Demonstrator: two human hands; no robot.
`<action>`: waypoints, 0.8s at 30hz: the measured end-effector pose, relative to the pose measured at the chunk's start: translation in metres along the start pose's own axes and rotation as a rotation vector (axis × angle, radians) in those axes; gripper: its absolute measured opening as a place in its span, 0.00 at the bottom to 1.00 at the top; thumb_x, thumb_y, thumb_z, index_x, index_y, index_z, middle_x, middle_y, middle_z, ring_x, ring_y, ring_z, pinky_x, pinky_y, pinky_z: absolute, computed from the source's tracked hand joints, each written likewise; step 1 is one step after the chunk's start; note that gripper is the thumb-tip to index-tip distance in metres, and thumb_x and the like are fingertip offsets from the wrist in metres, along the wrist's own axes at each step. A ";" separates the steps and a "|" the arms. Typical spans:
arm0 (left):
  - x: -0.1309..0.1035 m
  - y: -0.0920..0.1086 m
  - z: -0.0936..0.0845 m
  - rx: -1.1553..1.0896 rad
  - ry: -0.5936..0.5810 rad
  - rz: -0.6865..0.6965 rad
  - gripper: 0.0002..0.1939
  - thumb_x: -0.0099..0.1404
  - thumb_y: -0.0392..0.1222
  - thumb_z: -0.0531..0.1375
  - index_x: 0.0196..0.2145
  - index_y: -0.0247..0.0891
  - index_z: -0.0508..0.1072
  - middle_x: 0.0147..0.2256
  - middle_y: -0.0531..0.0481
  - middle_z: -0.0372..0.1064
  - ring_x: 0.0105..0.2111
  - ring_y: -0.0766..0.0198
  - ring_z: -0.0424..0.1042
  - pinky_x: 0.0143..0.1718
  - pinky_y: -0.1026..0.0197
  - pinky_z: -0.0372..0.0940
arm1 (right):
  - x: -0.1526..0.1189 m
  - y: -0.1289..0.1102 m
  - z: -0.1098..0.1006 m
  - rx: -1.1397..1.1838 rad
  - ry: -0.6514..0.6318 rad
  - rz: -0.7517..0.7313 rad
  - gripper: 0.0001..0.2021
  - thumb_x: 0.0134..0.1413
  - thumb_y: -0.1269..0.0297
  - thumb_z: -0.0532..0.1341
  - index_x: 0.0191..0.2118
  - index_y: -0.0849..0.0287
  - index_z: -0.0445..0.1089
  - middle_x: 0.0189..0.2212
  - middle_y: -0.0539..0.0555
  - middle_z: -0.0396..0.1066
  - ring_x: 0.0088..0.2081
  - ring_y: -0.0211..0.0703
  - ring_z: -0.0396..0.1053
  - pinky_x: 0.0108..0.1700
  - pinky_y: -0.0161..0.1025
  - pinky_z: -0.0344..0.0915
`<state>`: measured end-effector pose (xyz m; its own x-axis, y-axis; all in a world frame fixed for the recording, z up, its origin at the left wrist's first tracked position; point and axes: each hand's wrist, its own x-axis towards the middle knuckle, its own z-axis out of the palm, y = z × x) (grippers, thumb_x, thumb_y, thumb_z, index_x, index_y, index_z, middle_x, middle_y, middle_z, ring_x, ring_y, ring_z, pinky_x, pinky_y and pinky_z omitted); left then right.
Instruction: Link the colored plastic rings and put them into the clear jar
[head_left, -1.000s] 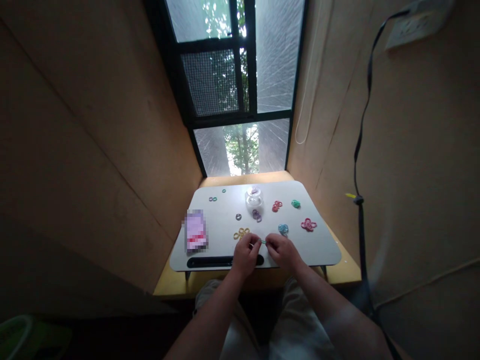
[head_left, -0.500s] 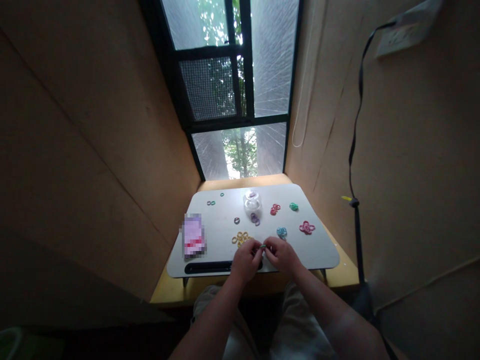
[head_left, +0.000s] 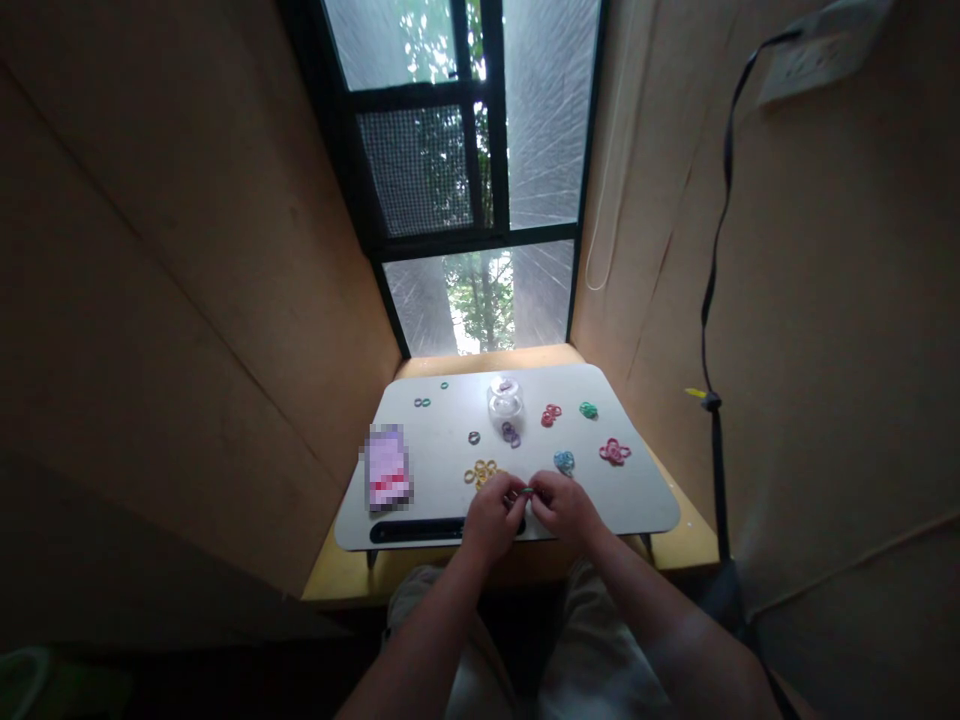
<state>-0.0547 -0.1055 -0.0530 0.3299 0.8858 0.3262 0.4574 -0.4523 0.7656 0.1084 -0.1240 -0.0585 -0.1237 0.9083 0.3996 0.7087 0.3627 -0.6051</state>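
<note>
Table: white board (head_left: 435,480) set under window (head_left: 480,230); clock read from where the hands meet, 12 toward window
Step in hand: green band (head_left: 528,491) being worked between both sets of fingertips, over board's near edge
Left hand: fingers (head_left: 517,497) curled, band's near end seemingly pinched; left hand (head_left: 493,513) fed by forearm from 7 o'clock
Right hand: mirrored pinch; right hand (head_left: 567,510) fed by forearm from 4 o'clock
Wrists: bent inward, fingertips nearly meeting; contact with board cannot be told
Next move: steady two-sided pinch judged to be called for, band being tiny
Yellow bands: 10 o'clock (head_left: 481,473), just beside left hand
Blue bands: 2 o'clock (head_left: 564,461), near right hand
Clear jar: 11 o'clock (head_left: 505,403), well apart
</note>
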 end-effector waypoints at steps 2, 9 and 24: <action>0.000 -0.001 0.001 0.022 0.006 0.002 0.04 0.62 0.39 0.57 0.33 0.40 0.71 0.31 0.52 0.68 0.31 0.66 0.66 0.34 0.63 0.61 | 0.000 0.000 0.000 0.004 0.001 0.006 0.04 0.51 0.69 0.56 0.28 0.57 0.66 0.23 0.48 0.65 0.26 0.37 0.61 0.30 0.33 0.54; 0.000 -0.002 0.001 0.016 0.009 -0.007 0.04 0.62 0.39 0.56 0.34 0.40 0.72 0.31 0.52 0.69 0.31 0.65 0.67 0.35 0.62 0.61 | 0.001 0.001 -0.001 0.032 -0.004 -0.015 0.04 0.51 0.70 0.57 0.30 0.57 0.69 0.26 0.49 0.68 0.29 0.38 0.63 0.33 0.33 0.57; 0.000 -0.001 0.000 -0.006 0.025 -0.039 0.05 0.63 0.42 0.56 0.32 0.39 0.69 0.31 0.52 0.68 0.31 0.65 0.66 0.34 0.62 0.60 | 0.002 0.002 0.001 -0.006 -0.013 -0.012 0.04 0.50 0.71 0.56 0.27 0.57 0.66 0.24 0.48 0.65 0.27 0.37 0.61 0.31 0.33 0.54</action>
<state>-0.0553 -0.1048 -0.0534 0.2914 0.9051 0.3096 0.4643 -0.4168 0.7815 0.1087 -0.1213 -0.0593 -0.1410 0.9064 0.3982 0.7112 0.3726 -0.5962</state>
